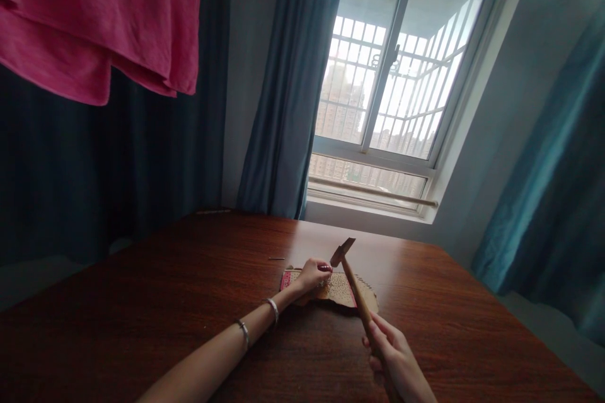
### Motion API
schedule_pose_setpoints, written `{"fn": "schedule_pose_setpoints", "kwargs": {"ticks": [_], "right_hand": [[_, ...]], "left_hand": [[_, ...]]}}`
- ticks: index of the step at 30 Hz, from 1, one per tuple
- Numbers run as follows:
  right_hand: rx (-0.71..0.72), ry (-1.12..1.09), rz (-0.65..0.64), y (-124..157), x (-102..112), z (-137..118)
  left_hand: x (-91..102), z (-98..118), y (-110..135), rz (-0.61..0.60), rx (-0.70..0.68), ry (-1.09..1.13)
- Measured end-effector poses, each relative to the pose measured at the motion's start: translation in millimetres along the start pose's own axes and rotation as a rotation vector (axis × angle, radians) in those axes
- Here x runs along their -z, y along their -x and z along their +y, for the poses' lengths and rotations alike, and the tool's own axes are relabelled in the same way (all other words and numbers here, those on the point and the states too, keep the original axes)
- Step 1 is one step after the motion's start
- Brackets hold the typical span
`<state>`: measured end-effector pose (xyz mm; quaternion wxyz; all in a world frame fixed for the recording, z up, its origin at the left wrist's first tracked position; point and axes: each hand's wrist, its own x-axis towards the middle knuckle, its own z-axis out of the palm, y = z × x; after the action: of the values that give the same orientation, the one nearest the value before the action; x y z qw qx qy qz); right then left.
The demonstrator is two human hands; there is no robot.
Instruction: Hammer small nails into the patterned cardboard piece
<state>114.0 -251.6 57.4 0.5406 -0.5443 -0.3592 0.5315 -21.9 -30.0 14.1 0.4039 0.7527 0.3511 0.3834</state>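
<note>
My right hand (392,352) is wrapped round the wooden handle of a hammer (358,293). The hammer's head is raised just past the fingertips of my left hand (312,276). Those fingers are pinched together over a tan piece that looks like cardboard (341,288), dotted with many small holes or marks. Pink strips run along parts of this piece, and its near edge is ragged. Whatever the left fingers hold, if anything, is too small to make out. A thin, dark nail-like rod (276,258) lies beyond my left hand.
The brown wooden table (227,327) reaches toward the window (378,94). Blue curtains (288,94) hang behind it, with another curtain (539,170) at the right. A pink cloth (142,19) hangs at the upper left, above the table.
</note>
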Motion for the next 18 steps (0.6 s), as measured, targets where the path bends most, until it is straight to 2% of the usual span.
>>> {"fn": "schedule_pose_setpoints", "kwargs": {"ticks": [6, 18], "right_hand": [[0.036, 0.044, 0.025, -2.7, -1.9, 1.7], [0.084, 0.116, -0.003, -5.0, -2.5, 2.1]], "left_hand": [[-1.7, -5.8, -2.3, 0.012, 0.037, -0.051], [-0.9, -7.3, -1.6, 0.007, -0.015, -0.058]]}}
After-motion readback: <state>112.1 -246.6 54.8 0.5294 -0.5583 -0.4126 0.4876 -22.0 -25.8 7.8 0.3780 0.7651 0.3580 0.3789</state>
